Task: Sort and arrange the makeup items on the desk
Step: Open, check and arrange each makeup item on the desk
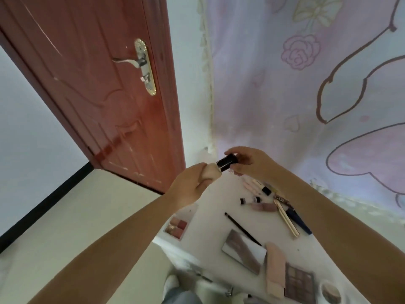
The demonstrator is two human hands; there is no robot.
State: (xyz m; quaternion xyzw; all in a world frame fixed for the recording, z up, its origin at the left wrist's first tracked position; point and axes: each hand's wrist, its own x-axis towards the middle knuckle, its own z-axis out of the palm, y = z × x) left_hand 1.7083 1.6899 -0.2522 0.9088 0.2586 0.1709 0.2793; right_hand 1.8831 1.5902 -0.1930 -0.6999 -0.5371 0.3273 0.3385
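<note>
No label or writing is legible anywhere. Above the white tabletop [210,218], the left hand [188,185] grips one beige foundation bottle [211,173] while the right hand [249,162] pinches its black cap [226,162]. Below lie three eyeshadow palettes [299,281], one thin black brush [242,229], one gold pencil [287,218], and several small tubes [255,200].

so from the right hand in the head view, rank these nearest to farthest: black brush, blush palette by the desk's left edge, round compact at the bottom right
1. black brush, mid-desk, below the right hand
2. blush palette, at the desk's left edge, farther down-left
3. round compact, bottom right corner, clearly farthest

The first two are fairly close to call.
</note>
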